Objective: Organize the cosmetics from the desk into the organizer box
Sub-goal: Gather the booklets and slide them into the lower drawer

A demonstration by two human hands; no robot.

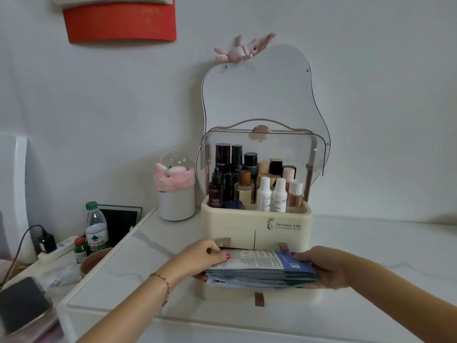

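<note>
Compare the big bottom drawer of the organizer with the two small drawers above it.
The bottom drawer is pulled out toward the person; the small drawers sit closed. The bottom drawer spans the organizer's full width; the small drawers split that width side by side. The left hand and right hand hold a stack of sachets over the bottom drawer; nothing touches the small drawers. All are cream with brown pull tabs.

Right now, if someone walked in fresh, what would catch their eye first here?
Probably the cream organizer box at the middle of the desk, its clear lid raised over a top tray crowded with upright bottles. Just in front, the left hand and right hand grip a stack of sheet-mask packets over the pulled-out bottom drawer.
</note>
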